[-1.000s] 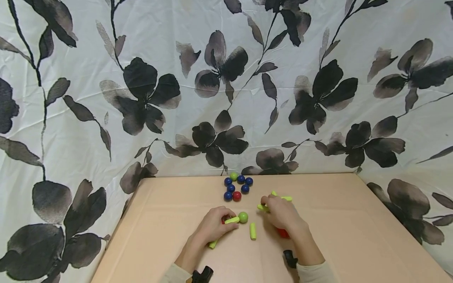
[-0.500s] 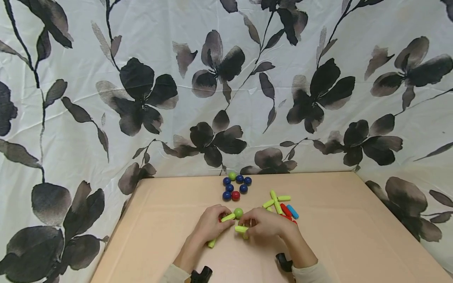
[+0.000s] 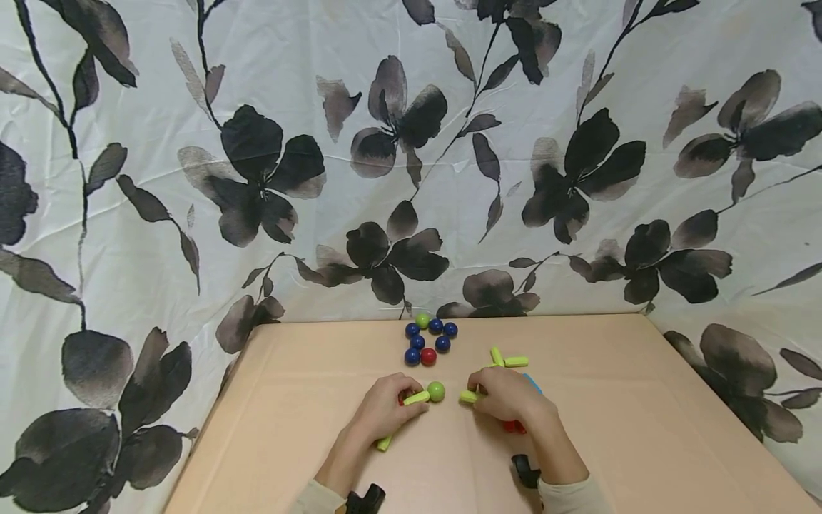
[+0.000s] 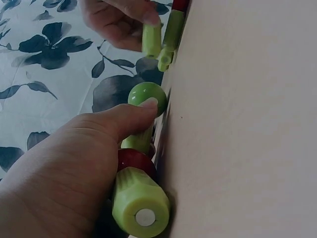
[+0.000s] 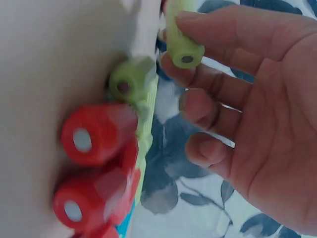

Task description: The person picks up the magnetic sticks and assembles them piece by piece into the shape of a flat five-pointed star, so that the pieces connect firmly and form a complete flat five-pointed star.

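My left hand point(image 3: 387, 408) grips a chain of magnetic building pieces. In the left wrist view it runs from a light-green rod point(image 4: 141, 208) with a metal end, through a red ball point(image 4: 136, 162) and a second green rod point(image 4: 137, 143), to a green ball point(image 4: 147, 96) under the thumb tip. My right hand point(image 3: 509, 394) pinches another light-green rod point(image 3: 470, 396) between thumb and fingers, apart from the green ball and to its right. Below it in the right wrist view lie red rods point(image 5: 99, 134) and a green rod point(image 5: 130, 79).
A cluster of blue balls point(image 3: 417, 343) with a red ball point(image 3: 428, 356) and a green ball point(image 3: 422, 320) sits at the table's back edge. Loose green rods point(image 3: 516, 362) and a blue rod point(image 3: 532, 383) lie around my right hand. Floral cloth point(image 3: 295, 86) hangs behind the table point(image 3: 308, 357).
My right hand came left toward the green ball, then went back right to the rod pile, pinching a green rod. The lone rod on the middle table is gone. My left hand stays put.
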The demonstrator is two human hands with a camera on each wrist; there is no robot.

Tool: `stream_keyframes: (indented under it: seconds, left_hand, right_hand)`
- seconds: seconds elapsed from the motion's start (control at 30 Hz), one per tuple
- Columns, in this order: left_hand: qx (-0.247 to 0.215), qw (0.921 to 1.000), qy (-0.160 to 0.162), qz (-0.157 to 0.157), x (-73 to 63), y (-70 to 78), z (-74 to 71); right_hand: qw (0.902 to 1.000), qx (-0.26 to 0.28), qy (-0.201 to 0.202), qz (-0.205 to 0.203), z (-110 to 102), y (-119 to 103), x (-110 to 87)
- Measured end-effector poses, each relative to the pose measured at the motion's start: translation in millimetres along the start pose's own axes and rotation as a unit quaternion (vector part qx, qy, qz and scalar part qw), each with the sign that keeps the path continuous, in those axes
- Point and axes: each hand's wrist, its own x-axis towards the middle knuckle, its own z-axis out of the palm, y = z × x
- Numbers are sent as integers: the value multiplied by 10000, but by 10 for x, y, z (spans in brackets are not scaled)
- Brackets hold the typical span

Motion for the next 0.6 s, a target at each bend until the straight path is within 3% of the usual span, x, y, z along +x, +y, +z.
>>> stream_keyframes:
  seconds: [0.17, 0.33, 0.6]
  left_hand:
    - [2, 9999, -21, 134, -7, -1, 8]
    - [-91, 9999, -18, 145, -5, 14, 7]
    - [51, 9993, -173, -330, -5, 110, -34]
  right_hand:
    - [9994, 104, 98, -317, 92, -56, 77]
    - [9989, 270, 135, -345, 155, -53, 132]
    - [9956, 749, -42, -569, 221, -81, 172]
